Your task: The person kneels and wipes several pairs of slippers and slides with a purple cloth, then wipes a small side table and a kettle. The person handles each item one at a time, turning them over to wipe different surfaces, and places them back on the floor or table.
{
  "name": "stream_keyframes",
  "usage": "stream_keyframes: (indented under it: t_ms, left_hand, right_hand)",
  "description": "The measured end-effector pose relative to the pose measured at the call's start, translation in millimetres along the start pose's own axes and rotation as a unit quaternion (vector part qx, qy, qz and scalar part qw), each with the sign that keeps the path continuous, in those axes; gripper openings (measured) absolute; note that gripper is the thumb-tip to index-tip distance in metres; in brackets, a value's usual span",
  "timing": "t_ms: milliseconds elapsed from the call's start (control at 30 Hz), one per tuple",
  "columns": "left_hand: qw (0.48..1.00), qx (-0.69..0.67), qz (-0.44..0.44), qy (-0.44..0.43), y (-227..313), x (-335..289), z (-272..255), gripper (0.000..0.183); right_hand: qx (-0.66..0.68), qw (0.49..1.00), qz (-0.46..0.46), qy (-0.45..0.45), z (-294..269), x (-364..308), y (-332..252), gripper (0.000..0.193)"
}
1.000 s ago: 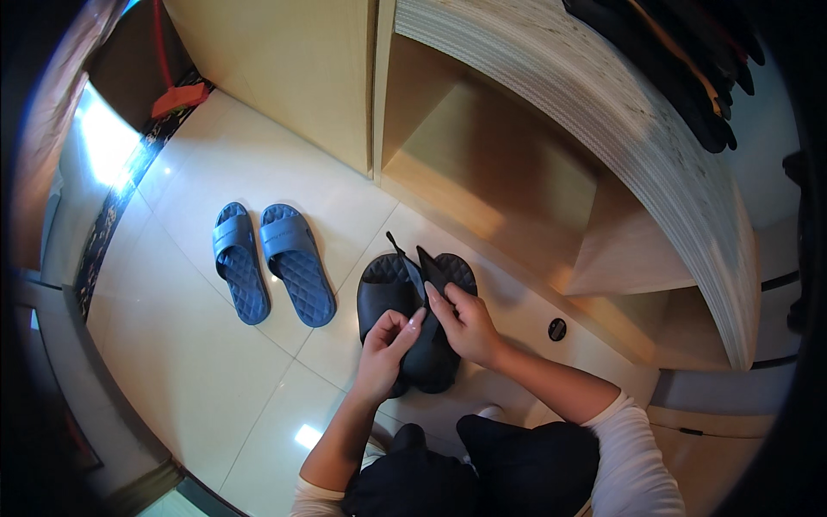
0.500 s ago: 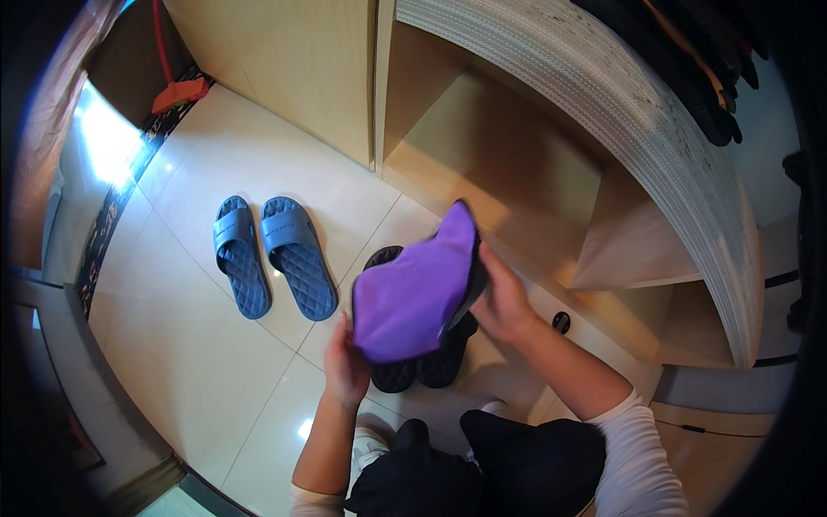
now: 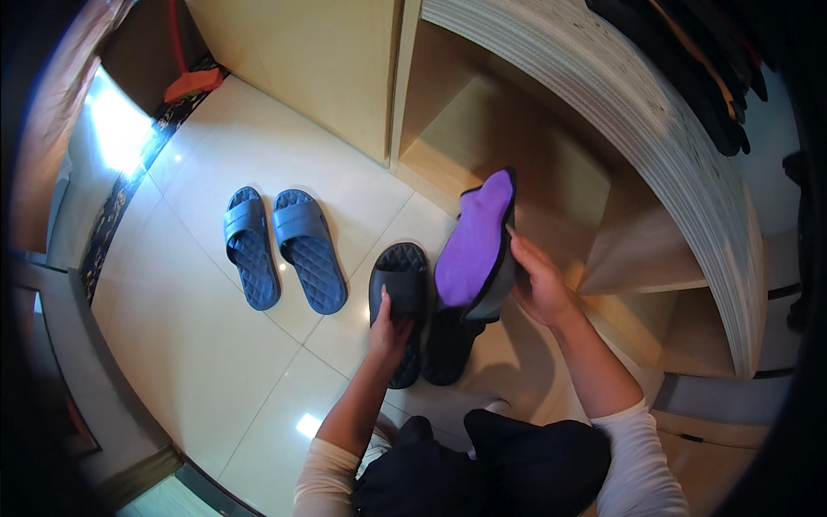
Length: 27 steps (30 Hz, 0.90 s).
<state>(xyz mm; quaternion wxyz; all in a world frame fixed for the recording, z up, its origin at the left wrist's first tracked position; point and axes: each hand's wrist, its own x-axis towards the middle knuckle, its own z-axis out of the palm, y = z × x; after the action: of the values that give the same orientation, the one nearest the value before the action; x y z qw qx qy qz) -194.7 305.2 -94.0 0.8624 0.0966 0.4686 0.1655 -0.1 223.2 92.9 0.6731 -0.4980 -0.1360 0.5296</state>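
Note:
My right hand holds up a flat purple thing with black edging, shaped like a slipper sole. Some grey shows on its underside. My left hand is at the strap of a black slipper on the floor, its fingers closed about the strap's rear edge. A second black slipper lies just right of the first, partly covered by the purple thing. To the left, a pair of blue slippers rests on the tiles: one narrower-looking blue slipper and another blue slipper beside it.
An open wooden cabinet with a curved pale top stands at the right. Its wooden door or panel is at the back. A red broom leans in the far left corner. Dark items lie on the top.
The purple thing has moved right and up, turned more upright, and is now in my right hand alone. My left hand has let go of it and come down to the left black slipper.

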Motion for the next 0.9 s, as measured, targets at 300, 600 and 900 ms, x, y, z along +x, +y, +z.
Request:
stream_keyframes:
  t_ms: [300,600,900]
  left_hand:
    - [0.997,-0.039,0.026,-0.068,-1.4,0.9,3.5,0.062]
    - [0.933,0.332,0.063,0.121,29.1,-24.8,-26.5,0.039]
    - [0.657,0.496,0.517,0.235,66.7,-22.0,-11.3,0.031]
  right_hand:
    - [-0.036,0.999,-0.021,0.004,-0.4,-0.9,16.5,0.044]
    - [-0.002,0.996,-0.061,0.064,6.2,-1.8,18.7,0.043]
    - [-0.083,0.996,0.037,0.000,30.8,-4.0,69.7,0.039]
